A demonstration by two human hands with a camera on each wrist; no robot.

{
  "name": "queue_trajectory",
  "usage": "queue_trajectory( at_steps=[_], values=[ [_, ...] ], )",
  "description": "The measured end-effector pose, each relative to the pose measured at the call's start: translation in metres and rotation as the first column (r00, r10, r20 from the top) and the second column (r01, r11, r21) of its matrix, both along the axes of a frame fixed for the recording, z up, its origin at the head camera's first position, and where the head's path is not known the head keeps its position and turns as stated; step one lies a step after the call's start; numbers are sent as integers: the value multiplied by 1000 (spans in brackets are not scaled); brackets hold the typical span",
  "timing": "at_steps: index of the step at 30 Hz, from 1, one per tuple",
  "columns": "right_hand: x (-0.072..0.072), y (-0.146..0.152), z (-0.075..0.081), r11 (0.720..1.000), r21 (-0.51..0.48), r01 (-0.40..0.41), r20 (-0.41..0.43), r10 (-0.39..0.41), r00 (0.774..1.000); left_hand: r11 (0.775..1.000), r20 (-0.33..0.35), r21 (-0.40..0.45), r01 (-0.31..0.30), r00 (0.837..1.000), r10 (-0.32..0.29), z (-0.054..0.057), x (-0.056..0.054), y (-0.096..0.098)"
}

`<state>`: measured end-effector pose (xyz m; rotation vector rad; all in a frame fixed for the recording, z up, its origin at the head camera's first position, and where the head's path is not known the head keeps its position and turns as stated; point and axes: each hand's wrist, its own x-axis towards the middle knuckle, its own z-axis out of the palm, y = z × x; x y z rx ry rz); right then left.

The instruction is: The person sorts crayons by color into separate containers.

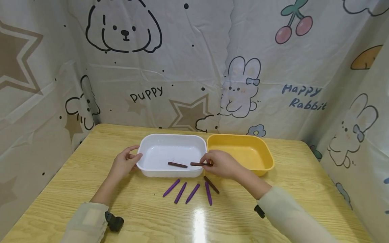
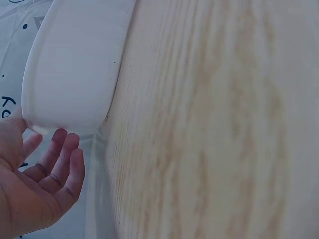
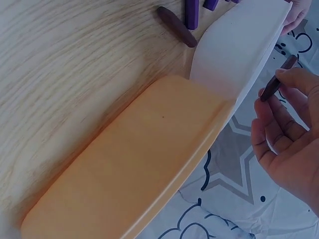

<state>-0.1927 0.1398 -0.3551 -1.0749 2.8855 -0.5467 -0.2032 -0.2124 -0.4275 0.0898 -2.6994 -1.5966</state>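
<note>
My right hand [image 1: 223, 164] pinches a brown crayon [image 3: 278, 78] between thumb and fingers, over the right end of the white bin [image 1: 170, 172]. Inside that bin lies another brown crayon [image 1: 177, 164]. At the bin's left end, my left hand [image 1: 125, 162] holds the rim, the thumb at its edge and the curled fingers [image 2: 65, 162] against the outer wall. On the table in front of the bin are several purple crayons [image 1: 192, 193], spread in a loose row. A third brown crayon [image 1: 211, 184] rests near the rightmost purple one [image 1: 208, 193].
A yellow bin [image 1: 267, 158] stands right beside the white one, under my right forearm. Both bins sit toward the back of the wooden table [image 1: 146, 216]. Behind the table hangs a printed cloth [image 1: 182, 74], which also covers the sides.
</note>
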Motion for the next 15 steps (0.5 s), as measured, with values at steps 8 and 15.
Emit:
queue_trajectory(
  at_steps=[8, 15],
  values=[
    [-9, -16, -5, 1000, -7, 29, 58, -29, 998, 1000, -7, 9, -6, 1000, 6, -3, -1, -1],
    [-20, -31, -11, 999, 4, 44, 54, -44, 998, 1000, -11, 19, -1, 1000, 2, -2, 0, -2]
  ],
)
